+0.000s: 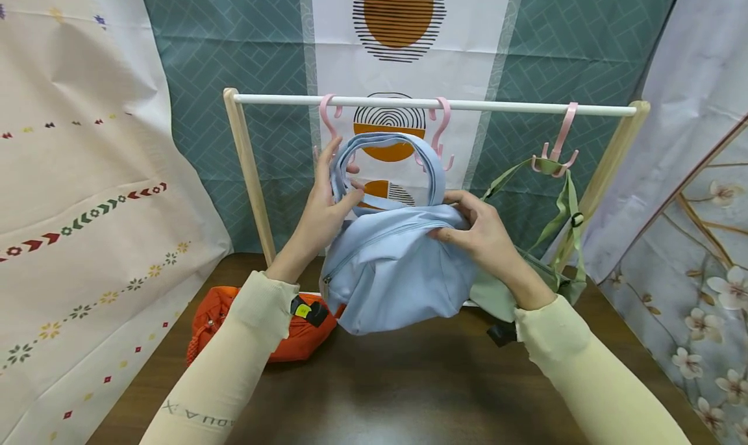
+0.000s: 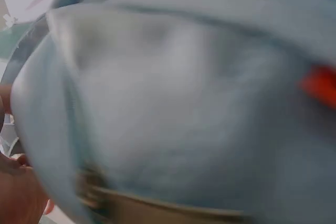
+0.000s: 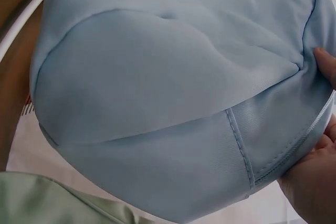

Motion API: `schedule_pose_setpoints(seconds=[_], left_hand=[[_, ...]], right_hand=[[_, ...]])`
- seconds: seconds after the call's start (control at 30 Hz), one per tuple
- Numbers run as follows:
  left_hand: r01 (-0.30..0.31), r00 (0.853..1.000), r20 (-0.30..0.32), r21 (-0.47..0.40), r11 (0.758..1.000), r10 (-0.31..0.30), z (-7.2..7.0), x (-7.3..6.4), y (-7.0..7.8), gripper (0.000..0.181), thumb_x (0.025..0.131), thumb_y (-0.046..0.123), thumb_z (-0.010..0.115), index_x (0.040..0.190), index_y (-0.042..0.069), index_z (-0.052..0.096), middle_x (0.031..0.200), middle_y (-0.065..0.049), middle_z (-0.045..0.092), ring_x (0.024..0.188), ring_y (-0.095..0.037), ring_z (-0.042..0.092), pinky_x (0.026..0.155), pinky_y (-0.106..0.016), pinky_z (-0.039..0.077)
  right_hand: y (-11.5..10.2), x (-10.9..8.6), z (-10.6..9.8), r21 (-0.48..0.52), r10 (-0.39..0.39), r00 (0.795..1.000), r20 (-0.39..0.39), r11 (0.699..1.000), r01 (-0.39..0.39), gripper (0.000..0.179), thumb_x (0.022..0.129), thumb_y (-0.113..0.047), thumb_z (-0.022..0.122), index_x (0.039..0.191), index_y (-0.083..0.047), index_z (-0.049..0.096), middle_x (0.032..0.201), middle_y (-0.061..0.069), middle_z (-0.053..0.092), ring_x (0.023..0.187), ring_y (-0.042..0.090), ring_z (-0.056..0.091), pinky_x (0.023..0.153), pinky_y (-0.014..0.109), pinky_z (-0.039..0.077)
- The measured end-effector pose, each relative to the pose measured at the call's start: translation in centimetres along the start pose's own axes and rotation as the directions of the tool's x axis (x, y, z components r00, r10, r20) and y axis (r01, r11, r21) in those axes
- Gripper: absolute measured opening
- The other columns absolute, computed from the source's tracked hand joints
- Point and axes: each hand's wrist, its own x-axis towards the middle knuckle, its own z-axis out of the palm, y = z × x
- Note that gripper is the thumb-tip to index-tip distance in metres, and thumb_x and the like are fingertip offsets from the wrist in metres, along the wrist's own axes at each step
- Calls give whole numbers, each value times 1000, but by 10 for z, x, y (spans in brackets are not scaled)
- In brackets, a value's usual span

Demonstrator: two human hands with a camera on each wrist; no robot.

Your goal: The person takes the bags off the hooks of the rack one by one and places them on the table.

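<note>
A light blue fabric bag (image 1: 403, 269) hangs between both hands in front of the rack, its zipper running across the upper side. My left hand (image 1: 321, 204) holds the looped strap (image 1: 435, 175) at its left side, some fingers behind it. With thumb and fingers, my right hand (image 1: 482, 237) pinches the bag's upper right edge. In the left wrist view the blurred bag (image 2: 173, 108) covers most of the picture. The right wrist view shows the bag's seamed panel (image 3: 142, 77), with the right hand (image 3: 310, 187) at its edge.
Pink hooks (image 1: 441, 127) hang on the rack's white rail (image 1: 386, 102), behind the strap. A green bag (image 1: 497, 295) hangs by its strap from the right pink hook (image 1: 561, 143). An orange bag (image 1: 304, 334) lies on the dark wooden table (image 1: 397, 393) at left.
</note>
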Motion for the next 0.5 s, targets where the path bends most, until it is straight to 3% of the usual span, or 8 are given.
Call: schedule_pose_setpoints(seconds=[0.13, 0.23, 0.37, 0.5], left_hand=[[-3, 1000, 21, -33, 999, 4, 2, -12, -3, 86, 104, 17, 59, 167, 34, 4, 150, -15, 41, 127, -30, 55, 111, -56, 42], [19, 998, 60, -42, 999, -17, 4, -22, -5, 87, 103, 35, 63, 166, 40, 2, 163, -11, 25, 141, -34, 44, 113, -61, 38], [60, 992, 109, -13, 998, -58, 7, -33, -7, 105, 90, 67, 69, 165, 45, -3, 171, -4, 6, 151, -38, 30, 117, -65, 30], [50, 988, 144, -1, 999, -50, 10, -39, -11, 129, 77, 74, 76, 165, 40, -12, 172, -1, 2, 155, -32, 21, 122, -62, 21]], right_hand=[[-5, 0, -4, -9, -29, 999, -22, 1000, 29, 45, 90, -1, 79, 131, -1, 60, 113, 8, 68, 99, 15, 65, 87, 19, 52], [-7, -1, -7, -36, -48, 998, -36, 998, 47, 45, 90, 0, 79, 131, 0, 60, 113, 7, 67, 99, 14, 64, 88, 18, 51], [-10, -3, -12, -78, -64, 997, -54, 995, 59, 46, 90, -1, 80, 131, 0, 61, 112, 7, 66, 97, 13, 63, 87, 17, 50], [-12, -5, -15, -106, -76, 994, -74, 992, 68, 46, 90, 0, 79, 132, 0, 61, 113, 7, 66, 97, 13, 62, 87, 16, 49]])
